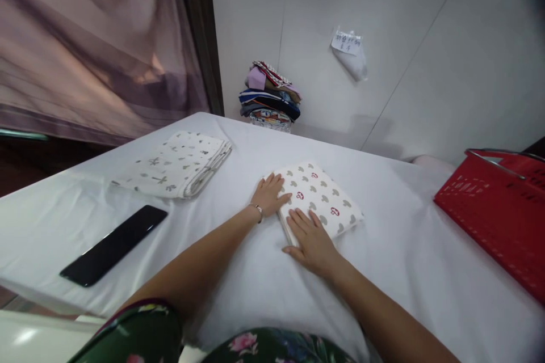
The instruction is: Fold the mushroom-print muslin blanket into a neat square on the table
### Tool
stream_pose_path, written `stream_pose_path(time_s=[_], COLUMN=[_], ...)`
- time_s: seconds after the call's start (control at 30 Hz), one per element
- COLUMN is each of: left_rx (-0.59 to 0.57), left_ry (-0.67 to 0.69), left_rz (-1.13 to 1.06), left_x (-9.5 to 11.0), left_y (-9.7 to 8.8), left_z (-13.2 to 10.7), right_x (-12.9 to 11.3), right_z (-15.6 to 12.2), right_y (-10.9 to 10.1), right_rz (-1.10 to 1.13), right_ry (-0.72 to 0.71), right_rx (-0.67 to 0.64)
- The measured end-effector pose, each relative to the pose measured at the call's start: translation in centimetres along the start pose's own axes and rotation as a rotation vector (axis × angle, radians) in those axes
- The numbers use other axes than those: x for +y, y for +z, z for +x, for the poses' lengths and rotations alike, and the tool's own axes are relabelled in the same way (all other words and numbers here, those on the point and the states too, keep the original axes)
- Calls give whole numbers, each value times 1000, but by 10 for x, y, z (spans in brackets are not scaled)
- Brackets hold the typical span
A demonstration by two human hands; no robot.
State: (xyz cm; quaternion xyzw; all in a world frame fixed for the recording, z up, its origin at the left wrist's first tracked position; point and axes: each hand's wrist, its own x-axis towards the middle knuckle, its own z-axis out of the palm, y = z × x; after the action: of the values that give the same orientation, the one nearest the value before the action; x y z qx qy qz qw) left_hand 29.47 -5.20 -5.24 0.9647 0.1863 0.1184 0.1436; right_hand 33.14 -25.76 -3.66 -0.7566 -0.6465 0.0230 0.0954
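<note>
A folded white cloth [326, 190] with grey and red mushroom prints lies on the white-covered table in front of me. My left hand [269, 194] rests at its left edge, fingers spread and partly over the cloth. Flat on its near side is my right hand [313, 243], fingers stretched out, thumb apart. Neither hand grips anything. To the left sits a second folded white cloth [176, 164] with small grey plant-like prints, apart from both hands.
A black phone-like slab [114, 245] lies on the left of the table [400, 272]. At the right stands a red basket [498, 210] with a metal handle. Beyond the far edge rises a pile of folded fabrics [270, 93]. A curtain [97, 39] hangs at the left.
</note>
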Motion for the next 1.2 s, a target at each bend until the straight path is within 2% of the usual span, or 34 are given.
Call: stream_pose_path(time_s=[0.17, 0.3, 0.37, 0.5, 0.6, 0.67, 0.73, 0.8, 0.83, 1.0, 1.2], left_rx=[2, 12, 20, -42, -33, 31, 80, 64, 34, -58, -61], left_ry=[-21, -39, -108, -368, -438, -373, -216, -73, -49, -126, -109], left_rz=[-29, -37, -30, 12, 54, 98, 146, 166, 161, 128, 127], left_x=[-4, -6, -12, -29, -29, -18, -2, 12, 16, 17, 11], left_y=[5, 1, -2, -17, -31, -35, -33, -24, -19, 1, 0], left_z=[-7, -1, 6, 26, 36, 38, 39, 37, 37, 35, 36], right_x=[-9, -8, -7, -6, -6, -5, -4, -4, -4, -11, -22], right_z=[-3, -4, -5, -6, -6, -5, -5, -4, -4, -8, -16], right_y=[2, 5, 7, 9, 11, 11, 12, 11, 11, 3, -16], right_rz=[11, 10, 8, 6, 7, 13, 24, 40, 49, 125, 269], right_ry=[-4, -6, -14, -34, -35, -37, -41, -40, -37, -56, -119], right_rx=[-6, 5, 15, 31, 37, 33, 24, 13, 5, -66, -130])
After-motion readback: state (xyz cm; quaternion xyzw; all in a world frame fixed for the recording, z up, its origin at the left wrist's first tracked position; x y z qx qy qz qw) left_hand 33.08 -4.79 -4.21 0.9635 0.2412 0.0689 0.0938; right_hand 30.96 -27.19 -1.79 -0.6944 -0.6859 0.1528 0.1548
